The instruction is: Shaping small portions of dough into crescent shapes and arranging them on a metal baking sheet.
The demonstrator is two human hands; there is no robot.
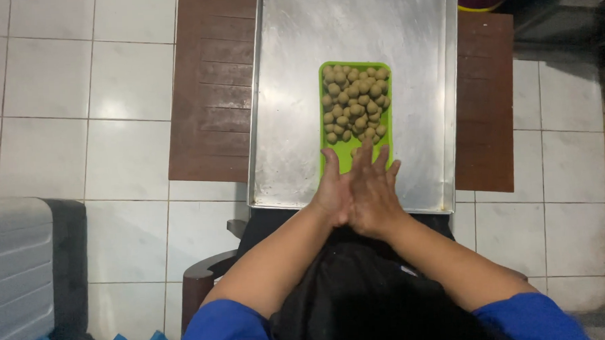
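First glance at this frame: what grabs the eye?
The bright green tray heaped with small tan dough balls, sitting mid-way on a large metal baking sheet. Just below it, the left hand and right hand are pressed palm to palm over the sheet's near edge.

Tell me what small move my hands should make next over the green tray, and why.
Probably part the palms and set the piece down. The left hand and right hand are pressed together above the near end of the green tray, which is bare, while the small round dough balls crowd its far end. Whether a ball sits between the palms cannot be seen.
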